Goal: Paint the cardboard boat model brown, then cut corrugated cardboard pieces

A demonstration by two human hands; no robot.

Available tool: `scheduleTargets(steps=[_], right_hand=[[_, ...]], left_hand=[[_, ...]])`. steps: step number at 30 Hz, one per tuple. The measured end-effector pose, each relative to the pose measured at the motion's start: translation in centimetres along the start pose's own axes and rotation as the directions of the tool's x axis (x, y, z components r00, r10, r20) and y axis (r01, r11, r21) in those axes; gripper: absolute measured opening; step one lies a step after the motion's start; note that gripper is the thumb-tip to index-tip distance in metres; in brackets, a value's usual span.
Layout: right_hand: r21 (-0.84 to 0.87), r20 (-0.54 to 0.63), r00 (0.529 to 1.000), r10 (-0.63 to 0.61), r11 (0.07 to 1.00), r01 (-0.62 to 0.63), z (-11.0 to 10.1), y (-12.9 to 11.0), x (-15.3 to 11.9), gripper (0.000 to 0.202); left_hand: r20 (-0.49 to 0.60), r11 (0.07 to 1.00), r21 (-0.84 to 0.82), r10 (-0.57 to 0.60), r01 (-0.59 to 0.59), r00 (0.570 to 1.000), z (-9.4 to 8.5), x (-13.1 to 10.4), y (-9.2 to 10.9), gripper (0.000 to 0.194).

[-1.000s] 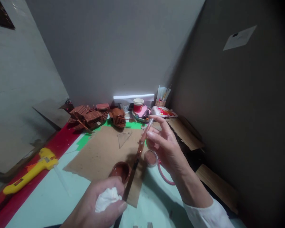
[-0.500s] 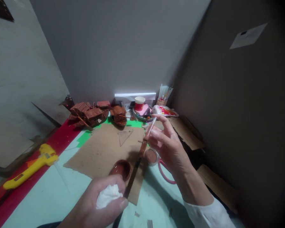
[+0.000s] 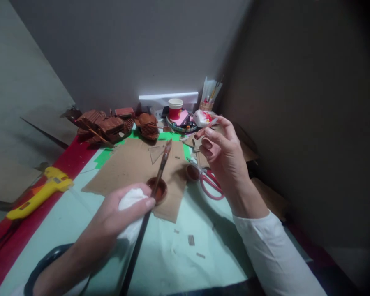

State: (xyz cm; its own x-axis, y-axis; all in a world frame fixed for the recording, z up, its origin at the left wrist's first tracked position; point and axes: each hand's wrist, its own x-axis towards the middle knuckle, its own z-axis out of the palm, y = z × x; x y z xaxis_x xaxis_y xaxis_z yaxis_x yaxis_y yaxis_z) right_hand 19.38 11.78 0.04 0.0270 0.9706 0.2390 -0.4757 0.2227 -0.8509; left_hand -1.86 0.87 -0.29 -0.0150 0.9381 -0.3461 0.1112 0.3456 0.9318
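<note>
Left hand (image 3: pixel 109 220) grips brush (image 3: pixel 164 158) and tissue (image 3: pixel 130 200), right hand (image 3: pixel 226 158) a tube (image 3: pixel 201 132); a loosened grip might smear that cardboard (image 3: pixel 123 168).

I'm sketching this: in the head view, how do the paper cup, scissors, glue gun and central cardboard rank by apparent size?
Largest to smallest:
1. Central cardboard
2. Glue gun
3. Scissors
4. Paper cup

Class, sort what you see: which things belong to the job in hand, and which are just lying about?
Likely in use:
paintbrush and white tissue, in the left hand
small brown-smeared piece, in the right hand
bowl of brown paint

Lying about:
yellow glue gun
red-handled scissors
clear set square
red and white cup
</note>
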Motion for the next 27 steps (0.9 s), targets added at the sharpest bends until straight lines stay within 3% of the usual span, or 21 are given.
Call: scheduleTargets(steps=[6,10,19,27], right_hand=[[-0.015,-0.027,0.996,0.088,0.996,-0.089,-1.7,0.9,-2.9,0.044],[-0.036,-0.050,0.993,0.111,0.993,-0.113,-2.1,0.7,-5.5,0.039],[-0.082,-0.122,0.985,0.124,0.988,-0.134,-1.8,1.6,-9.5,0.034],[-0.066,-0.144,0.982,0.122,0.989,-0.133,-1.1,1.3,-9.6,0.029]], left_hand=[[-0.084,0.977,-0.200,0.055,-0.071,0.995,0.0,0.5,-0.7,0.031],[-0.074,0.957,-0.274,0.082,-0.100,0.994,0.1,1.0,-0.7,0.024],[-0.015,0.943,-0.299,0.151,-0.149,0.988,-0.1,1.9,-1.0,0.029],[0.002,0.957,-0.231,0.178,-0.173,0.984,0.5,1.2,-1.0,0.035]])
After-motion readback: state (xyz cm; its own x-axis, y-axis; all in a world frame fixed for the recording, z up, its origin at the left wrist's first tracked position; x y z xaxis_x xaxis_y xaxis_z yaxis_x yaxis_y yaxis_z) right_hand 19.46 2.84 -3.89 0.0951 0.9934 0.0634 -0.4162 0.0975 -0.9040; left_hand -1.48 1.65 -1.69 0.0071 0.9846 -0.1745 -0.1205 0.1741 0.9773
